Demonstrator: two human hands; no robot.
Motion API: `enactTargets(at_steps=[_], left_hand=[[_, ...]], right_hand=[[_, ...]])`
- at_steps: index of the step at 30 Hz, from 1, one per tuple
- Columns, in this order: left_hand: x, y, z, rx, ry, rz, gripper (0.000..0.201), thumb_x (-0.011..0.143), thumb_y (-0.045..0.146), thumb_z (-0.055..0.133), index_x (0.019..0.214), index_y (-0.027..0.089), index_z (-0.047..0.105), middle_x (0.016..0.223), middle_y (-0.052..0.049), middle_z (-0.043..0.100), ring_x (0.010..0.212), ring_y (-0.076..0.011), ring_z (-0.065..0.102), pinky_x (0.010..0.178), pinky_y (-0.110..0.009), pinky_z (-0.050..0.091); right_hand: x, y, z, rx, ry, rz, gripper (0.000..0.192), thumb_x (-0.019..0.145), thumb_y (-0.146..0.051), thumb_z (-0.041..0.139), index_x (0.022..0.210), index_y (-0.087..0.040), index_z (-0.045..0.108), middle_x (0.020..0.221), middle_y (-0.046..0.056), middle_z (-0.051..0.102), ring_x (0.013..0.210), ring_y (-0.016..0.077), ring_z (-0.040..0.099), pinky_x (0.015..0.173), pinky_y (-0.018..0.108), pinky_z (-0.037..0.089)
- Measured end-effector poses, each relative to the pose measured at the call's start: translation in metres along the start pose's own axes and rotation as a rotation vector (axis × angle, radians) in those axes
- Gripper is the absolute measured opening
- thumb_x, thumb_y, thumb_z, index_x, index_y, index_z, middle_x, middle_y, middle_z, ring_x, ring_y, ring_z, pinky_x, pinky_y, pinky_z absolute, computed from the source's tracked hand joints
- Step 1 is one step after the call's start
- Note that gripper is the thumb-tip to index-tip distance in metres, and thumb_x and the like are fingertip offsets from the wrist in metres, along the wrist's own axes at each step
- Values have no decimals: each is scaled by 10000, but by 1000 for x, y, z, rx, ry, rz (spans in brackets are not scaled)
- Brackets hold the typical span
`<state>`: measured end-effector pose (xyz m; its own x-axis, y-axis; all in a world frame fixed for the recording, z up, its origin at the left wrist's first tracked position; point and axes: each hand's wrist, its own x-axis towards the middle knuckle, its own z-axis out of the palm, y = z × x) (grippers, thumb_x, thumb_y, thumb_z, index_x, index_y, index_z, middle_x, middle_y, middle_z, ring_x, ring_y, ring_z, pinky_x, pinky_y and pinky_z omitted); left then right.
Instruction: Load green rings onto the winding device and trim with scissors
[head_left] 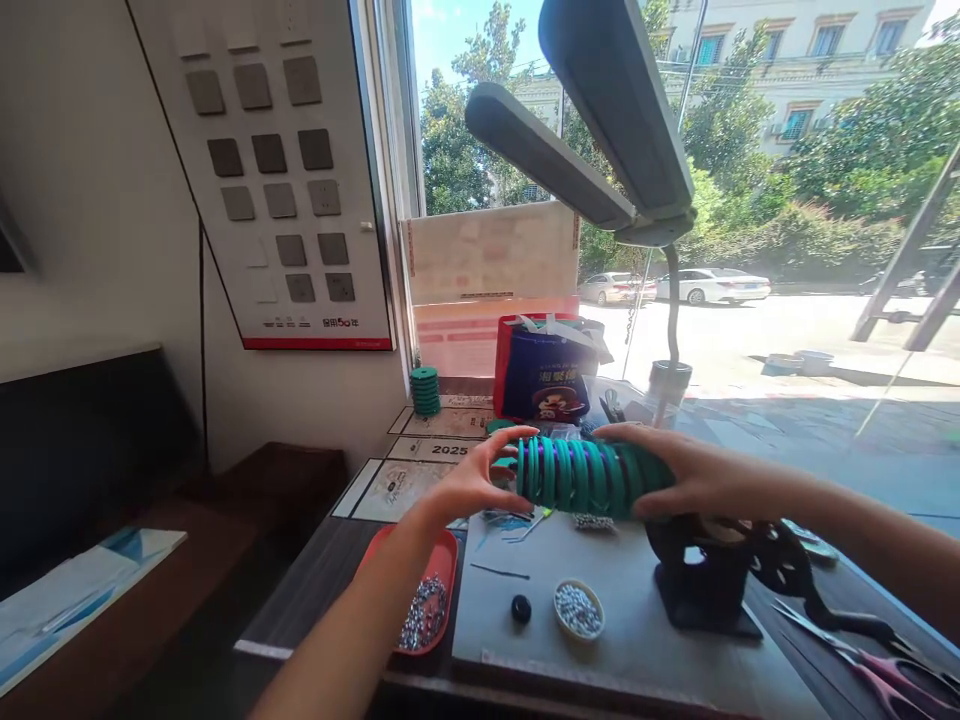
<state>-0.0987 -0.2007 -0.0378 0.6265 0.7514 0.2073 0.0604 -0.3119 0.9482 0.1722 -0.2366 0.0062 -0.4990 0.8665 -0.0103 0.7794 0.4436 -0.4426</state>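
Ribbed teal ring stack [589,477] between both hands

Entry: two arms, as we saw them from the head view. Left hand [472,482]: bare, no glove, ring or watch that we could see. Right hand [694,478]: likewise bare. Both forearms were uncovered to the frame edge; no sleeve, cuff or strap showed. We could not make out the nails.
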Motion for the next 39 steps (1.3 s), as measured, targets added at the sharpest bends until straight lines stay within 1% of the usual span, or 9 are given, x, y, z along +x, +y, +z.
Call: enactTargets(at_steps=[3, 5, 10, 15, 18, 23, 28, 32, 39], left_hand=[[0, -4, -5, -47, -5, -2, 812, 575, 338, 757, 1287, 311, 369, 1347, -71, 355, 1186, -263, 407, 933, -373, 387], [0, -7, -9, -72, 3, -13, 741, 662, 438, 669, 1308, 300, 334, 1361, -92, 324, 1198, -276, 400, 921, -389, 395], [1, -2, -6, -55, 21, -62, 713, 664, 428, 677, 1289, 290, 365, 1330, -85, 368, 1137, -253, 448, 919, -373, 391], [6, 5, 4, -27, 19, -149, 588, 712, 429, 617, 1244, 265, 431, 1163, -65, 512, 986, -205, 520, 840, -341, 424], [9, 5, 3, -40, 34, -194, 563, 754, 480, 527, 1258, 260, 408, 1175, -75, 504, 986, -212, 525, 786, -334, 439], [14, 8, 9, -52, 80, -208, 662, 662, 427, 662, 1251, 272, 404, 1167, -69, 497, 975, -212, 525, 772, -306, 434], [18, 8, 14, -121, 90, -202, 639, 632, 402, 689, 1193, 220, 444, 995, -50, 539, 823, -162, 557, 719, -281, 447], [16, 9, 13, -153, 107, -213, 626, 616, 411, 694, 1151, 195, 451, 975, -53, 531, 789, -158, 563, 687, -269, 450], [17, 13, 17, -162, 126, -206, 657, 585, 395, 716, 1141, 183, 437, 884, -33, 521, 711, -134, 543, 617, -238, 438]], right_hand=[[0, 4, -4, 50, -41, 16, 813, 685, -479, 595, 1363, -173, 267, 1298, 132, 396, 1131, 295, 442, 938, 370, 387], [-1, 7, -5, 78, -50, 14, 827, 694, -537, 576, 1369, -186, 252, 1331, 127, 358, 1155, 300, 420, 941, 370, 390], [-3, 14, -7, 131, -31, 20, 726, 776, -613, 448, 1347, -195, 285, 1358, 124, 335, 1197, 291, 379, 963, 366, 372], [-3, 14, -6, 140, -8, -5, 661, 746, -551, 536, 1277, -185, 388, 1270, 121, 431, 1137, 292, 432, 930, 381, 395], [-6, 19, -7, 174, 13, -27, 678, 727, -522, 574, 1278, -180, 378, 1277, 109, 426, 1133, 271, 441, 926, 347, 399], [-9, 29, -13, 224, 13, -12, 665, 781, -543, 513, 1304, -163, 357, 1328, 119, 386, 1190, 270, 395, 966, 342, 360], [-1, 30, -10, 297, -6, -52, 672, 727, -513, 593, 1258, -139, 420, 1208, 107, 502, 1077, 247, 503, 887, 316, 435], [2, 36, -8, 354, -16, -84, 697, 706, -479, 636, 1286, -185, 385, 1294, 89, 437, 1158, 255, 442, 935, 339, 406], [-8, 41, -15, 428, 4, -67, 585, 813, -525, 482, 1292, -209, 367, 1310, 88, 416, 1163, 235, 442, 969, 343, 375]])
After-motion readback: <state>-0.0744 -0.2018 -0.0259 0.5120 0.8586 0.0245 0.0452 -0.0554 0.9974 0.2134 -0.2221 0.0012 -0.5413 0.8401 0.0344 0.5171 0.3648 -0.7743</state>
